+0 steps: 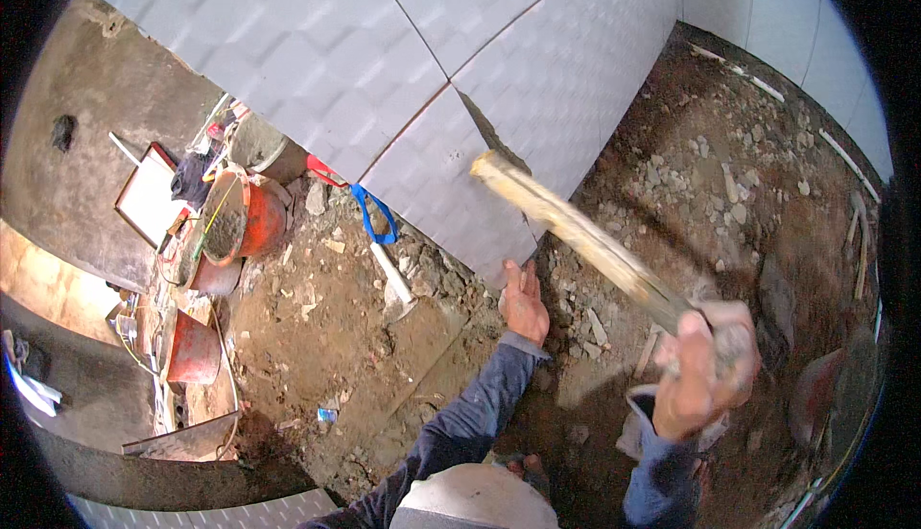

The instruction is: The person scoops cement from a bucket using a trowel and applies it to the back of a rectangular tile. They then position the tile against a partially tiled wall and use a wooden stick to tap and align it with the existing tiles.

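My right hand (705, 366) is closed round the lower end of a long, pale wooden stick (585, 232); motion smears both a little. The stick's far end lies over a grey-white wall tile (432, 179) with a raised wave pattern; whether they touch I cannot tell. At the bottom corner of that tile, my left hand (526, 306) has its fingers stretched out, tips against the lower edge. A dark, uneven gap (491, 131) runs between this tile and its right neighbour (566, 88).
Rubble and loose stones (720, 193) cover the ground at right. Left of the tiles are an orange bucket (259, 217), a red bucket (194, 349), a blue loop-shaped handle (376, 222) and a white-handled tool (391, 275). A pale rounded cap (475, 500) shows at the bottom.
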Motion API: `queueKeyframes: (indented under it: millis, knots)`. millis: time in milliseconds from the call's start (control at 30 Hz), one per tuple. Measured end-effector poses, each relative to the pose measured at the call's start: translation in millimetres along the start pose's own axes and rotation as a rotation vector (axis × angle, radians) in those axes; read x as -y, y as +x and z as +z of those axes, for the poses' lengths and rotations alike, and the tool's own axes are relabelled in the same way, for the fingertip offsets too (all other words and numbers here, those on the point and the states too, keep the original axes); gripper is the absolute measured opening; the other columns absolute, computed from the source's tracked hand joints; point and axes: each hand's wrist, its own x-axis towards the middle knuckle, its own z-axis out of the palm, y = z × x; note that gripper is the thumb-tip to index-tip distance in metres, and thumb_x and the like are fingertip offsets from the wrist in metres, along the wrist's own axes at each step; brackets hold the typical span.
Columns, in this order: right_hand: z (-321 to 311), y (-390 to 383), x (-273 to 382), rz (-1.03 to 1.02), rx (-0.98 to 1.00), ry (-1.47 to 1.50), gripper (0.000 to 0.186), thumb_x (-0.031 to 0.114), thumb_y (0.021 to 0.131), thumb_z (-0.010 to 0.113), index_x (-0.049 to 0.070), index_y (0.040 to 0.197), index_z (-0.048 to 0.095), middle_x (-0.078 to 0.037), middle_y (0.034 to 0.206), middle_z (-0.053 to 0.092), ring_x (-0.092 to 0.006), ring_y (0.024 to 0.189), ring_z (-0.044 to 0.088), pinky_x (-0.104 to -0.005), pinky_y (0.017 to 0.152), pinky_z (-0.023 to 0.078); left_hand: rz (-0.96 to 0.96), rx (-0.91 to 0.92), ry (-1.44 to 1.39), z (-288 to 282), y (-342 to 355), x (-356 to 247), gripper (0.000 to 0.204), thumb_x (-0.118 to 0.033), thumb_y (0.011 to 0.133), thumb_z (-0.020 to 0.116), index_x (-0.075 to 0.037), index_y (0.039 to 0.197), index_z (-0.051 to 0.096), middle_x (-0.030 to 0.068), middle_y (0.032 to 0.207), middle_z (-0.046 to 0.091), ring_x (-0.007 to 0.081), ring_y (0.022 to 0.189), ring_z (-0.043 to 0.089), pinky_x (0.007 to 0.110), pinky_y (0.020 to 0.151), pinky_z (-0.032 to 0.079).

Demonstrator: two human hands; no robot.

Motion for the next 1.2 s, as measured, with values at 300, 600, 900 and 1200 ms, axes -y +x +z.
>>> queueKeyframes:
  millis: [300, 600, 900, 1200]
  knots:
    - [8, -1, 7, 0.046, -0.099, 0.192, 0.016, 0.017, 0.082, 0.064, 0.003, 0.081, 0.058, -0.003, 0.063, 0.053, -0.0127, 0.054, 0.051, -0.0287, 0.051, 0.042, 0.001, -0.022, -0.009, -8, 8, 5, 0.077, -0.055, 0.094, 0.061, -0.006, 0.147, 0.035, 0.0029, 0.103, 0.055, 0.0238, 0.138, 0.041, 0.038, 0.119, 0.023]
    - [9, -7, 12, 0.098, 0.015, 0.006, 0.019, 0.020, 0.080, 0.060, 0.002, 0.079, 0.054, -0.005, 0.077, 0.051, -0.0110, 0.066, 0.046, -0.0244, 0.055, 0.039, -0.018, 0.012, -0.115, -9, 19, 5, 0.038, -0.037, 0.103, 0.054, -0.007, 0.126, 0.052, 0.0004, 0.103, 0.061, 0.0128, 0.100, 0.059, 0.035, 0.099, 0.047]
    - [9, 3, 12, -0.280, 0.171, -0.150, 0.023, 0.022, 0.081, 0.065, 0.001, 0.091, 0.062, -0.008, 0.073, 0.061, -0.0150, 0.061, 0.056, -0.0318, 0.056, 0.046, -0.019, 0.021, -0.165, -33, 36, 11, 0.032, -0.038, 0.104, 0.052, -0.008, 0.114, 0.058, -0.0042, 0.083, 0.057, 0.0145, 0.095, 0.063, 0.032, 0.097, 0.047]
    - [14, 11, 19, -0.004, 0.086, 0.039, 0.018, 0.019, 0.081, 0.063, 0.002, 0.086, 0.060, -0.003, 0.064, 0.055, -0.0122, 0.053, 0.051, -0.0282, 0.053, 0.043, -0.042, 0.005, 0.002, -10, 3, -2, 0.069, -0.056, 0.095, 0.059, -0.012, 0.143, 0.038, -0.0045, 0.080, 0.054, 0.0180, 0.140, 0.040, 0.034, 0.112, 0.025]
